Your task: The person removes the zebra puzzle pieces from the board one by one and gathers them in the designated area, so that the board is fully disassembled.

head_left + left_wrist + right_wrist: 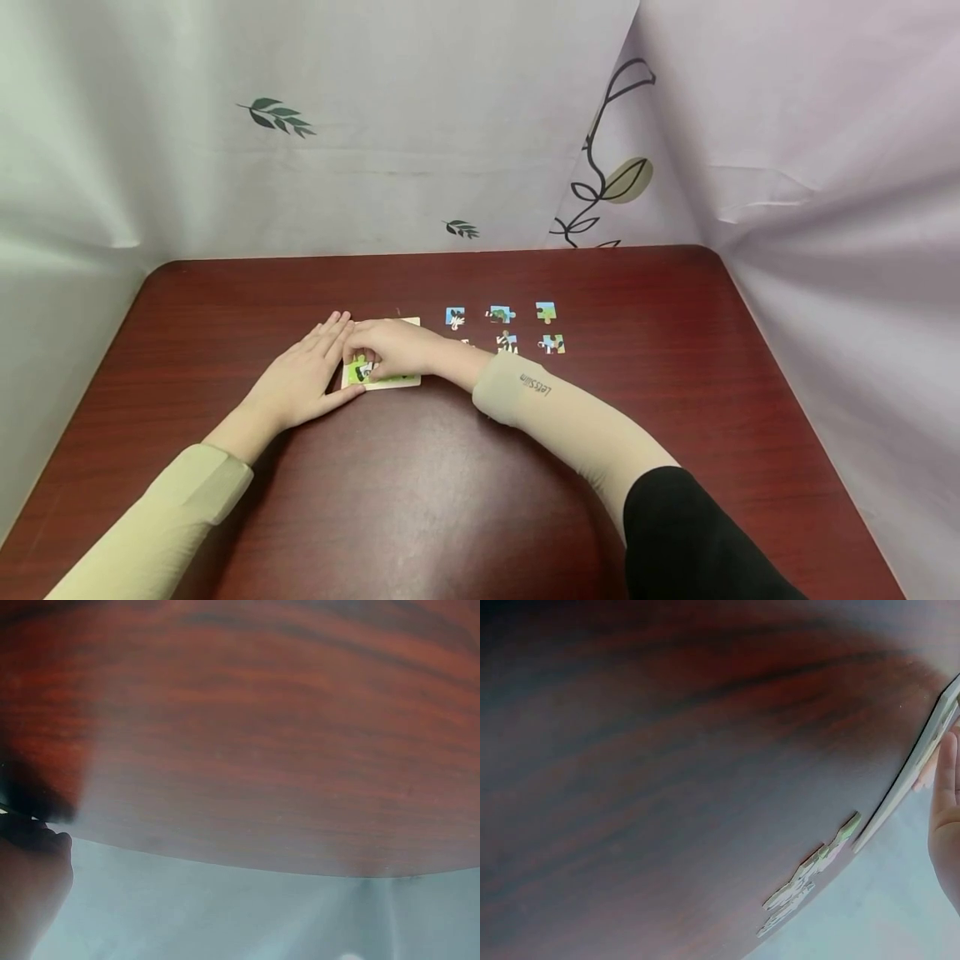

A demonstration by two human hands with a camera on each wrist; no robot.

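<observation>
Looked like mid-placement: right hand (392, 348) had its fingers curled, pinching a puzzle piece (363, 371) onto the puzzle board (401, 381) at the bench (675, 400) centre. Left hand (303, 379) lay flat, fingers straight, steadying the board's left edge. I'd guess the next move needed the tabs lined up. Loose pieces (500, 314) counted: five clear, maybe a sixth half hidden.

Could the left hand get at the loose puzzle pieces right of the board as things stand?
Probably not directly: the right hand and its forearm lie across the puzzle board, between the left hand and the loose pieces.
</observation>
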